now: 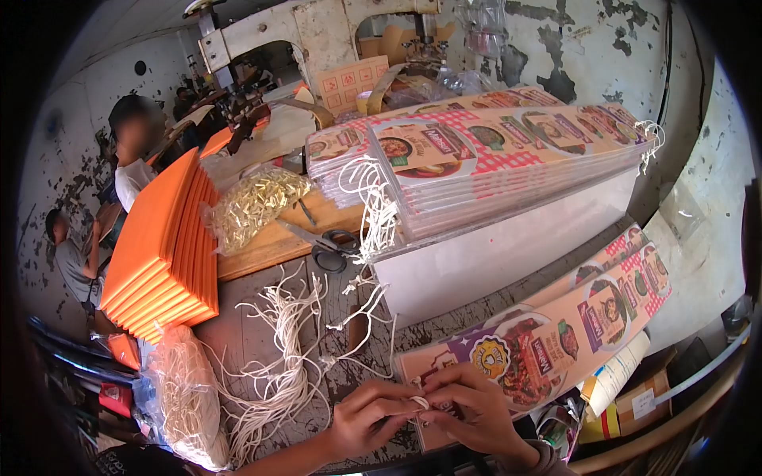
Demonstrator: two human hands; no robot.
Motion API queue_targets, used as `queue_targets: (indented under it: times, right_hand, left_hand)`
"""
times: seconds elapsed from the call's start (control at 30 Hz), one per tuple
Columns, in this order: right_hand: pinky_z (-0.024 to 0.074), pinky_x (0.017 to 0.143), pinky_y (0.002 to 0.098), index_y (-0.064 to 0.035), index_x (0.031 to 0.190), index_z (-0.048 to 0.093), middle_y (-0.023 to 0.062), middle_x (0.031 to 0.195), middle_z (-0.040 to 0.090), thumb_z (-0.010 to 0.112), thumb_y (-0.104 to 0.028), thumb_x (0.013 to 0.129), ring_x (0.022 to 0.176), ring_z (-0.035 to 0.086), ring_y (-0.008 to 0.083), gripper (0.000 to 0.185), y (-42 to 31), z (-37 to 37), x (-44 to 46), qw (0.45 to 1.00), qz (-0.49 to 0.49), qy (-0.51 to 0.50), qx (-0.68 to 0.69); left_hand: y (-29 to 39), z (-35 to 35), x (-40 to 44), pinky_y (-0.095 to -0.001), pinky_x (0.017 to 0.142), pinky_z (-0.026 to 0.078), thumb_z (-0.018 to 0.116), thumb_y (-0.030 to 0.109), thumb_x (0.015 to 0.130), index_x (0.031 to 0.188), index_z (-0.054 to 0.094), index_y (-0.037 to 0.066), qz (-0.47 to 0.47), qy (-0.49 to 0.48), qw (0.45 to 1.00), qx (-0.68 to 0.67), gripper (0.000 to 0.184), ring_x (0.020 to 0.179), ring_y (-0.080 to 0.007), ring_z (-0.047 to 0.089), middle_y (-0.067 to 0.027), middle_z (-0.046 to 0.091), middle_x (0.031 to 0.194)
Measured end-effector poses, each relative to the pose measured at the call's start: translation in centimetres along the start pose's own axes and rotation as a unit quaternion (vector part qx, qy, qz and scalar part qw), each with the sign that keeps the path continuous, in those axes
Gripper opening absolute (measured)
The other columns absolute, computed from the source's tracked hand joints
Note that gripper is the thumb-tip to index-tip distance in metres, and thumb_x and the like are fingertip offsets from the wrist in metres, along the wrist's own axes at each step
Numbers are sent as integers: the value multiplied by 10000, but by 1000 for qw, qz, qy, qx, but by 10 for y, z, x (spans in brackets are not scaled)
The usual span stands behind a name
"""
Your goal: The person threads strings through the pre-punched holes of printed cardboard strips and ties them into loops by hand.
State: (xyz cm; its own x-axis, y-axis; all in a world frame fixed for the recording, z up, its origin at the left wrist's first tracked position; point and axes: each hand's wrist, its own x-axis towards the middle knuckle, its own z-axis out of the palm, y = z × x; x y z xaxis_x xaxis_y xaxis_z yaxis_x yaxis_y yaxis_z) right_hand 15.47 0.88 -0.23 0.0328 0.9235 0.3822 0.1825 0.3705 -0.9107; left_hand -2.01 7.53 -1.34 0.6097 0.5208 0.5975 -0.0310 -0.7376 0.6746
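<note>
My left hand (371, 414) and my right hand (470, 406) meet at the near left corner of a long printed food panel (548, 349). Between their pinched fingertips is a short loop of white cord (419, 402); whether it passes through the panel is hidden by the fingers. A second printed panel (619, 247) lies partly under the first. To the left of my hands spreads a loose bundle of white cords (282, 349), with a few knotted cords (357, 317) beside it.
Behind stands a tall stack of printed panels (516, 151) with cords at its ends. Black-handled scissors (332, 252), a bag of gold metal pieces (258, 202), orange folded stacks (163, 254) and a bag of cord (186, 389) are around the worktop. People sit at far left.
</note>
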Motion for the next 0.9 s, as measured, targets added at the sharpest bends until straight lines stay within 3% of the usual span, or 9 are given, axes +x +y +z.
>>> queue_targets:
  times: [0.2, 0.37, 0.47, 0.63, 0.7, 0.8, 0.9]
  right_hand:
    - [470, 687, 298, -30, 910, 594, 88, 944, 560, 723, -86, 699, 869, 556, 227, 254, -1, 2, 0, 996, -21, -25, -79]
    - [456, 659, 325, -56, 1029, 507, 129, 988, 538, 686, -153, 750, 852, 548, 280, 345, 2, 1, -4, 992, 0, -97, -80]
    - [440, 636, 328, -54, 1018, 504, 125, 956, 526, 668, -149, 766, 816, 541, 264, 315, 2, 3, 0, 991, -71, -69, -94]
    - [429, 621, 328, -61, 1014, 504, 115, 918, 511, 651, -139, 779, 770, 522, 249, 288, 0, 1, -3, 992, -4, -109, -63]
    - [428, 618, 326, -64, 1016, 507, 113, 914, 507, 648, -133, 781, 756, 519, 245, 282, -2, 1, -3, 991, 16, -118, -59]
    - [430, 615, 319, -67, 996, 529, 98, 893, 532, 641, -117, 784, 728, 530, 233, 244, 0, 4, -5, 997, 31, -62, -24]
    - [433, 602, 302, -64, 960, 560, 72, 831, 558, 641, -94, 781, 706, 543, 205, 198, 2, 6, -5, 996, -16, -37, -83]
  left_hand:
    - [1, 3, 0, -287, 668, 501, 670, -58, 696, 888, 571, 19, -18, 26, 999, 5, 230, 840, -222, 610, -128, 599, 973]
    - [4, 3, 1, -272, 666, 509, 662, -62, 702, 888, 554, 7, -7, 23, 1000, 9, 226, 847, -228, 606, -166, 580, 1000]
    - [6, 3, 4, -267, 653, 499, 640, -44, 730, 882, 527, 13, 12, 23, 999, 24, 198, 808, -209, 602, -177, 577, 991]
    - [8, 3, 2, -276, 671, 488, 573, -28, 783, 886, 484, 16, 19, 18, 999, 37, 144, 798, -199, 597, -189, 573, 987]
    - [4, 4, -1, -286, 703, 486, 525, -25, 811, 913, 450, 14, -17, 40, 998, -40, 133, 837, -209, 592, -204, 568, 993]
    - [3, 2, -2, -293, 747, 473, 446, -8, 854, 944, 388, 16, -42, 40, 996, -72, 111, 856, -208, 583, -215, 563, 981]
    - [5, 0, -2, -284, 739, 463, 401, 7, 878, 946, 360, 24, -63, 51, 992, -94, 81, 806, -181, 570, -196, 562, 929]
